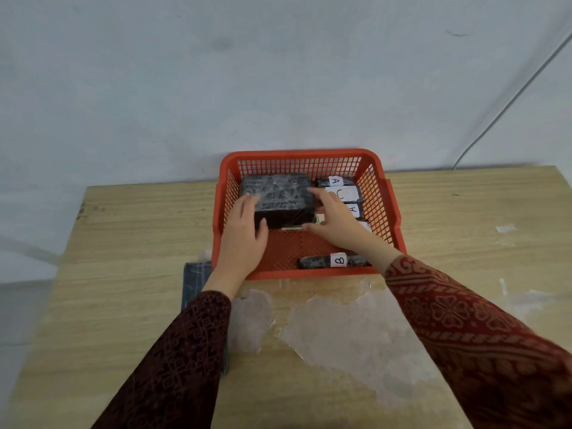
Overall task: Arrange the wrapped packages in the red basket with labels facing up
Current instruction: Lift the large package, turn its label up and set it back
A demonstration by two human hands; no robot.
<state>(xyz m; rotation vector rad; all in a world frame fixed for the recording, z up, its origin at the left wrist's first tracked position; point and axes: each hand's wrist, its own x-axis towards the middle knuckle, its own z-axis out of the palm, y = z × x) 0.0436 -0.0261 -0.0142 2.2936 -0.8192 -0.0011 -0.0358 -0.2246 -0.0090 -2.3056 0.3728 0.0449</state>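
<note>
Nearest the table's front edge, two patterned dark-red sleeves reach forward over a worn, whitish patch on the wood. Under the left sleeve, near the table's left side, a flat dark blue-grey item lies partly hidden, just outside the front left corner of the red basket. The basket sits at the table's far edge, against the pale wall. Inside it, along the front wall toward the right corner, a slim wrapped package marked B lies flat with its white label up. The left hand comes over the basket's front left rim, fingers spread and laid against the left side and top of the large wrapped package, thumb pressing its near face. The right hand crosses the basket's front right corner and cups the same package from the right, fingers on its top right edge and thumb at its lower near edge; together the two hands grasp it. This dark package, bound in clear tape, sits in the far left part of the basket, and its top shows no label. A small pale strip shows under its near edge; what it is I cannot tell. Along the right wall, a row of small packages runs to the far right corner: one mostly hidden by the right wrist, then one with an A label, one marked C, and farthest one marked A, labels up.
</note>
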